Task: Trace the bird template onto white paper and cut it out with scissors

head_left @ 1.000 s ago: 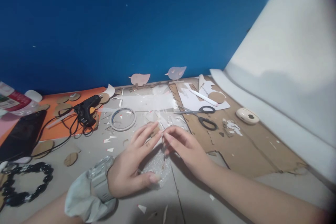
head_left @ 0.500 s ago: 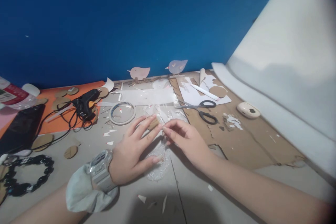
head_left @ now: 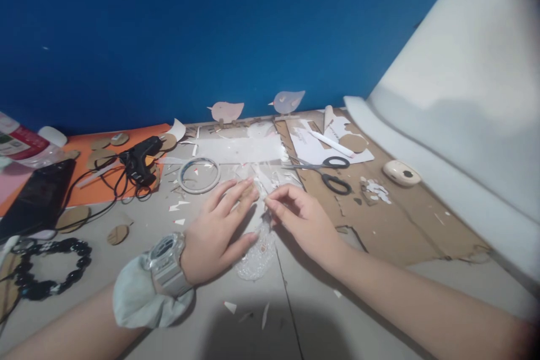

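My left hand [head_left: 221, 230] lies flat with its fingers stretched forward, partly over a small brown piece that they mostly hide. Thumb and fingertips of my right hand [head_left: 301, 222] are pinched together just right of the left fingertips; whatever is between them is too small to make out. Below both hands is a clear, bumpy plastic piece [head_left: 252, 267] with a small brownish mark on it. White scraps and clear strips lie just beyond the fingers. Black-handled scissors [head_left: 340, 184] rest to the right, and a tape ring [head_left: 198, 190] stands left of centre.
A black glue gun [head_left: 141, 162] with its cord lies on orange paper [head_left: 122, 140]. Pink [head_left: 228, 112] and bluish [head_left: 289, 102] paper birds stand against the blue wall. Cardboard [head_left: 405, 230] bears a white oval case [head_left: 400, 173]. At left are a bottle [head_left: 25, 140] and beaded bracelet [head_left: 78, 270].
My left fingers have drawn closer together and shifted slightly away from the right fingertips, which stay pinched. The whole view has moved a little.
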The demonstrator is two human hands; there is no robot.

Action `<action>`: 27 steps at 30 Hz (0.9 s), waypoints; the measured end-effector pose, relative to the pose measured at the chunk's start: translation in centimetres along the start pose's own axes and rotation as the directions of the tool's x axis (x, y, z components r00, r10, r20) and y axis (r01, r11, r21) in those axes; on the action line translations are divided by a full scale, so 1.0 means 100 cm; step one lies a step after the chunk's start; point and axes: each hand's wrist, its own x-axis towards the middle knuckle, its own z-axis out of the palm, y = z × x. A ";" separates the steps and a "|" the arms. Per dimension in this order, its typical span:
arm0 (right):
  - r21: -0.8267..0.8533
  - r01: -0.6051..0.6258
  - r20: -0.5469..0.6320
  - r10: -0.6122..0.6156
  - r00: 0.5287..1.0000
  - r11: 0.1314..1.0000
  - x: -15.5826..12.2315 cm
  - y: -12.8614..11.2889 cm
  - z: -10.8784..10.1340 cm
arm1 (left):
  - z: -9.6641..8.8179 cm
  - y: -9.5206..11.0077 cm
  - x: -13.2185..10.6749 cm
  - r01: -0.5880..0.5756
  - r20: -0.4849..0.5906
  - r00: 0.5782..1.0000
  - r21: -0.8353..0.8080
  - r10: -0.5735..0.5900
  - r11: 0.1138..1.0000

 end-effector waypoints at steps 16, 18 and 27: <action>0.016 0.048 -0.082 -0.047 0.996 0.999 0.001 0.001 0.002 | -0.001 0.011 0.003 -0.169 0.198 0.966 0.001 0.165 0.986; 0.018 0.046 -0.078 -0.044 0.996 0.999 0.001 0.002 0.002 | 0.001 0.012 0.005 -0.137 0.234 0.963 -0.006 0.135 0.991; 0.011 0.044 -0.089 -0.043 0.995 0.999 0.004 0.002 0.000 | -0.002 0.012 0.005 -0.127 0.202 0.972 -0.001 0.124 0.992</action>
